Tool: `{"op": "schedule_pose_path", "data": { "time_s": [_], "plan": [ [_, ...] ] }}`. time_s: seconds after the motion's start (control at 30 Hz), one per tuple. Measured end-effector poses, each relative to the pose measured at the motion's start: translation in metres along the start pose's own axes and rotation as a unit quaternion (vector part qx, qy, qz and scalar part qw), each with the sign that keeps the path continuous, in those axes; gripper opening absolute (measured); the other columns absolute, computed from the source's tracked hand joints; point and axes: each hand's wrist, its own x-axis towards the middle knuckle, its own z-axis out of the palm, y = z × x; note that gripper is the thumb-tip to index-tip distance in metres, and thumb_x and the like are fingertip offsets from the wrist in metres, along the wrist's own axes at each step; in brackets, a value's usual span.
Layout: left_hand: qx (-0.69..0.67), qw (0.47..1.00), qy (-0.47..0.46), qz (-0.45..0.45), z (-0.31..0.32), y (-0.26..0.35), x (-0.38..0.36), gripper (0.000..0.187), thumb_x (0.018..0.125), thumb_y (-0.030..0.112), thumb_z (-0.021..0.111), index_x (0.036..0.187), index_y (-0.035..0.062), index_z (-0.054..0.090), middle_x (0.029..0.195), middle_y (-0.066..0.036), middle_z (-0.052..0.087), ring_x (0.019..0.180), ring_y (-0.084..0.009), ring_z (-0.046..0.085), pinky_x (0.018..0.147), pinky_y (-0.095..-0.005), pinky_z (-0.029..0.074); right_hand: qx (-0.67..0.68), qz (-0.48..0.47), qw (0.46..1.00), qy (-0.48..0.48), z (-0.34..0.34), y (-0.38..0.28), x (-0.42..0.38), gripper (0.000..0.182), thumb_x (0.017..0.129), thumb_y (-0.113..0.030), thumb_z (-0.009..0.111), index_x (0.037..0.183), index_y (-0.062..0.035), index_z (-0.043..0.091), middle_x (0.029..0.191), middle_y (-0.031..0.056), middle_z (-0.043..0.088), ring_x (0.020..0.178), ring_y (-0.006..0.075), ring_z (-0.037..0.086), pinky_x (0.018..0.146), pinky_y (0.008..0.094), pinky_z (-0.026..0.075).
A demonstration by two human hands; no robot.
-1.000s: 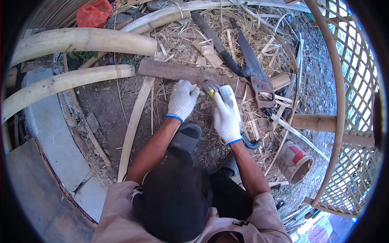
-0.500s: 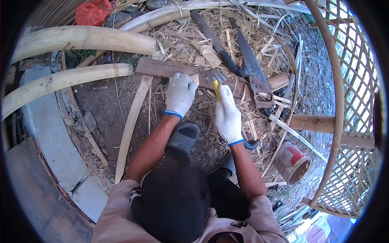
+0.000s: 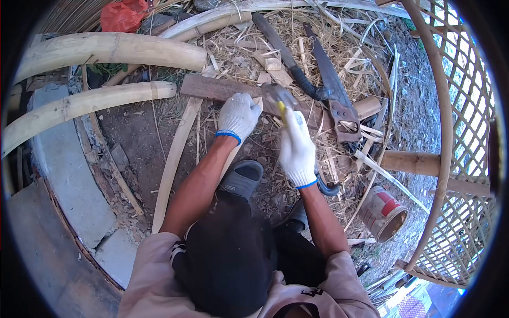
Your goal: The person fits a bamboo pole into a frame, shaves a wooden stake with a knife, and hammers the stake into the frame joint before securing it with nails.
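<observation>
My left hand [image 3: 238, 115], in a white glove with a blue cuff, is closed on a bamboo strip [image 3: 229, 160]. The strip's pale end sticks out past the fingers, over a brown wooden plank [image 3: 214, 88]. My right hand [image 3: 297, 146], gloved the same way, grips a hammer [image 3: 281, 96] by its yellow handle. The hammer head is blurred and sits over the plank, just right of the strip's end. Most of the handle is hidden in the glove.
A handsaw [image 3: 331, 79] and a long dark-handled blade [image 3: 289, 58] lie beyond the plank on shavings. Thick bamboo poles [image 3: 114, 49] come in from the left. A paint bucket [image 3: 383, 212] lies tipped at right, near a bamboo lattice [image 3: 461, 222].
The hammer head has turned and is now blurred, with my right hand shifted slightly. More of the bamboo strip shows beside my left forearm.
</observation>
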Motion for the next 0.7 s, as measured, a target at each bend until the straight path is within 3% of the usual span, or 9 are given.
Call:
{"op": "schedule_pose_path", "data": {
  "time_s": [0.1, 0.17, 0.23, 0.37, 0.4, 0.5, 0.53, 0.63, 0.7],
  "plan": [
    [-0.008, 1.0, 0.006, -0.001, 0.001, -0.003, 0.0, 0.035, 0.094, 0.033, 0.07, 0.086, -0.0002, 0.074, 0.094, -0.027, 0.072, 0.095, -0.0457, 0.07, 0.087, -0.056, 0.055, 0.036, 0.012, 0.998, 0.056, 0.008, 0.007, -0.014, 0.058, 0.097, 0.0, 0.062, 0.154, -0.0096, 0.055, 0.097, 0.0246, 0.068, 0.097, 0.0429, 0.069, 0.09, 0.0479, 0.054],
    [0.0, 1.0, 0.014, 0.009, 0.004, -0.002, 0.004, 0.035, 0.094, 0.034, 0.071, 0.085, 0.0, 0.075, 0.093, -0.027, 0.073, 0.094, -0.0454, 0.071, 0.087, -0.0558, 0.056, -0.06, -0.022, 0.995, -0.072, 0.006, 0.018, -0.006, 0.059, 0.096, 0.002, 0.061, 0.153, -0.0061, 0.054, 0.099, 0.0237, 0.068, 0.102, 0.0462, 0.067, 0.094, 0.0486, 0.054],
    [0.013, 1.0, 0.014, 0.017, 0.005, -0.005, 0.005, 0.035, 0.094, 0.033, 0.071, 0.083, 0.0002, 0.075, 0.092, -0.027, 0.073, 0.094, -0.0456, 0.071, 0.087, -0.0559, 0.056, -0.063, -0.076, 0.993, -0.06, -0.004, 0.016, 0.004, 0.058, 0.096, 0.004, 0.059, 0.154, -0.0058, 0.053, 0.107, 0.0247, 0.067, 0.103, 0.0474, 0.066, 0.092, 0.045, 0.055],
    [-0.031, 0.999, 0.001, 0.029, 0.002, -0.009, 0.001, 0.035, 0.093, 0.033, 0.071, 0.084, -0.0006, 0.075, 0.091, -0.027, 0.072, 0.094, -0.0463, 0.071, 0.087, -0.0565, 0.055, 0.083, 0.096, 0.992, -0.02, -0.022, -0.024, 0.009, 0.061, 0.093, 0.008, 0.059, 0.153, -0.0023, 0.052, 0.118, 0.0259, 0.061, 0.106, 0.0439, 0.064, 0.091, 0.045, 0.055],
    [-0.028, 0.999, -0.005, 0.024, 0.001, -0.007, 0.003, 0.034, 0.092, 0.032, 0.071, 0.084, -0.0007, 0.075, 0.091, -0.028, 0.072, 0.094, -0.0464, 0.071, 0.087, -0.0566, 0.055, 0.07, 0.053, 0.996, 0.017, -0.012, -0.013, 0.001, 0.062, 0.092, 0.008, 0.06, 0.153, -0.0023, 0.052, 0.117, 0.0253, 0.062, 0.105, 0.0433, 0.064, 0.09, 0.0454, 0.055],
    [-0.025, 0.999, -0.011, 0.022, -0.003, 0.0, -0.001, 0.035, 0.091, 0.032, 0.071, 0.084, -0.0011, 0.075, 0.092, -0.028, 0.073, 0.093, -0.0468, 0.071, 0.087, -0.0568, 0.055, -0.092, -0.083, 0.988, -0.089, 0.003, 0.029, 0.002, 0.06, 0.093, 0.007, 0.061, 0.152, -0.0027, 0.052, 0.119, 0.0242, 0.063, 0.105, 0.0437, 0.064, 0.09, 0.0447, 0.056],
    [-0.025, 0.999, -0.004, 0.022, -0.005, 0.002, 0.003, 0.035, 0.091, 0.033, 0.071, 0.084, -0.0012, 0.075, 0.092, -0.029, 0.073, 0.093, -0.0469, 0.071, 0.087, -0.0567, 0.055, -0.043, -0.084, 0.994, -0.059, 0.005, 0.032, 0.003, 0.058, 0.094, 0.004, 0.061, 0.151, -0.0035, 0.053, 0.125, 0.0251, 0.064, 0.106, 0.0452, 0.067, 0.089, 0.0447, 0.057],
    [-0.007, 1.0, -0.002, 0.007, 0.001, -0.003, 0.005, 0.031, 0.088, 0.03, 0.073, 0.083, -0.0001, 0.074, 0.09, -0.024, 0.074, 0.09, -0.0441, 0.071, 0.086, -0.053, 0.055, -0.005, 0.06, 0.995, -0.076, -0.018, 0.005, 0.005, 0.057, 0.096, 0.004, 0.061, 0.151, -0.0039, 0.054, 0.129, 0.0264, 0.064, 0.106, 0.0453, 0.07, 0.088, 0.0448, 0.058],
    [-0.02, 1.0, -0.017, 0.006, 0.001, -0.007, 0.006, 0.033, 0.09, 0.031, 0.071, 0.084, -0.0013, 0.074, 0.091, -0.027, 0.073, 0.092, -0.0461, 0.07, 0.087, -0.0543, 0.055, 0.01, 0.039, 0.999, 0.001, -0.021, -0.003, 0.006, 0.054, 0.099, 0.002, 0.061, 0.152, -0.004, 0.053, 0.13, 0.0266, 0.065, 0.103, 0.044, 0.072, 0.086, 0.0429, 0.059]
  ]
}}
